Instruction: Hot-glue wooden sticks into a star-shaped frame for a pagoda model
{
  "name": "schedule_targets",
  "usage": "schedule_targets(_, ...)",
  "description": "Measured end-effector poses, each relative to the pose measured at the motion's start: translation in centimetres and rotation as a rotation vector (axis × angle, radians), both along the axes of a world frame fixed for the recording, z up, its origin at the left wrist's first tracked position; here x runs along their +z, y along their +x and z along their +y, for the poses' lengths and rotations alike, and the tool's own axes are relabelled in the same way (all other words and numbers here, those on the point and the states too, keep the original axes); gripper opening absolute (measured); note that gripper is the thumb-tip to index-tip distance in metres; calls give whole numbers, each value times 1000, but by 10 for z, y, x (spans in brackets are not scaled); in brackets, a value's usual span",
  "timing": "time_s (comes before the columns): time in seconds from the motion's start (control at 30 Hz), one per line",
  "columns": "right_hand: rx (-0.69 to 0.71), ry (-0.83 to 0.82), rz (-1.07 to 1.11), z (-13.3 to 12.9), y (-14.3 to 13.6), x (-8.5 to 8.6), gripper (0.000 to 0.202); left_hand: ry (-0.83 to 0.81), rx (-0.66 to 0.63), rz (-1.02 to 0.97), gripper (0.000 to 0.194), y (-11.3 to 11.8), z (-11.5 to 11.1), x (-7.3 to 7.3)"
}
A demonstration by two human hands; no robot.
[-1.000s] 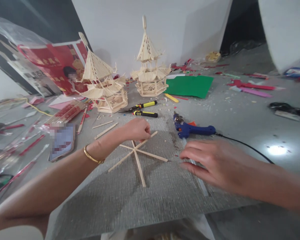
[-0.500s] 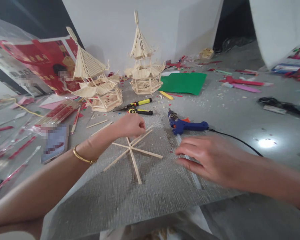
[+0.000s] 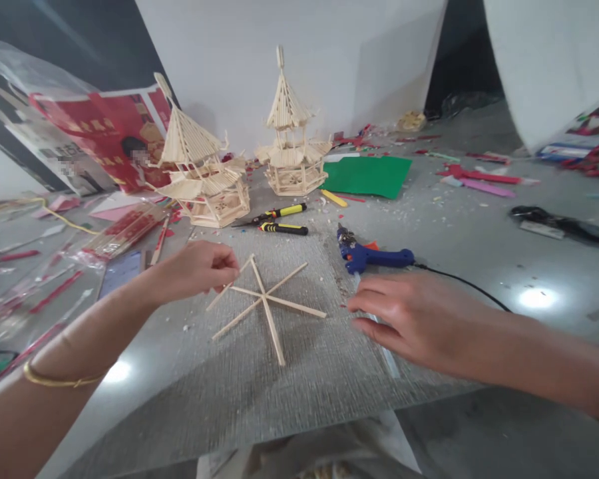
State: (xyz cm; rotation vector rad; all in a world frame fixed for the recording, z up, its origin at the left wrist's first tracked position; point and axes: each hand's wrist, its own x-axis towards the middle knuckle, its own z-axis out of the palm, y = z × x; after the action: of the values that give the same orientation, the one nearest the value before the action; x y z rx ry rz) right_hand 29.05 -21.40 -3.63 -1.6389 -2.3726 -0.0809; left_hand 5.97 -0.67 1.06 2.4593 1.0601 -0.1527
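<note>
My left hand [image 3: 199, 267] pinches a thin wooden stick [image 3: 220, 297] at the upper left of a six-armed star of wooden sticks [image 3: 271, 326]. The held stick slants, its far end near the tip of one star arm; whether they touch I cannot tell. The star lies flat on the grey textured mat [image 3: 229, 392]. To its right, my right hand [image 3: 399, 316] is open with fingers loosely bent, over the clear glue stick [image 3: 390, 362] that sticks out of a blue hot glue gun [image 3: 379, 257]. The gun lies on its side.
Two stick-built pagoda models [image 3: 214, 199] [image 3: 294, 176] stand at the back. Before them lie yellow-black pliers [image 3: 284, 228]. Green sheet [image 3: 369, 176], red bag [image 3: 100, 133], stick packets [image 3: 124, 233] and a phone [image 3: 122, 271] surround the mat. The gun's black cord [image 3: 464, 283] runs right.
My left hand has moved left and toward me from above the star's upper arm, carrying the stick to the upper-left arm. My right hand has barely moved. The view has shifted slightly.
</note>
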Motion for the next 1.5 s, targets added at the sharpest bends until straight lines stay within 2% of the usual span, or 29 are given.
schedule_targets(0.17,29,-41,-93,13,-13,-5,14,-121,96,-42,19,-27,1,0)
schedule_targets(0.33,19,-136,-151,33,-29,-12,12,-168,83,-40,15,-38,-2,-6)
schedule_targets(0.5,61,-107,-198,40,-40,-17,11,-210,1,-38,14,-31,-2,-17)
schedule_targets(0.63,63,-16,-182,37,-36,-19,12,-184,-87,-23,13,-20,-3,-22)
schedule_targets(0.77,51,57,-161,31,-26,-23,12,-163,-153,-30,11,-9,-3,-21)
schedule_targets(0.97,35,87,-163,24,-12,-25,15,-142,-174,-37,11,-3,5,-17)
schedule_targets(1.1,41,167,-157,17,-2,-21,29,-75,-116,-62,9,-11,9,-18)
schedule_targets(1.2,49,217,-120,7,2,-18,37,-101,-13,-101,7,-23,4,-20)
schedule_targets(1.3,45,245,-73,-3,3,-18,37,-77,91,-109,7,-32,-6,-24)
schedule_targets(1.4,36,256,-20,-11,3,-20,34,19,166,-103,14,-36,-19,-31)
schedule_targets(1.5,26,274,17,-16,3,-21,32,46,136,-74,22,-37,-29,-39)
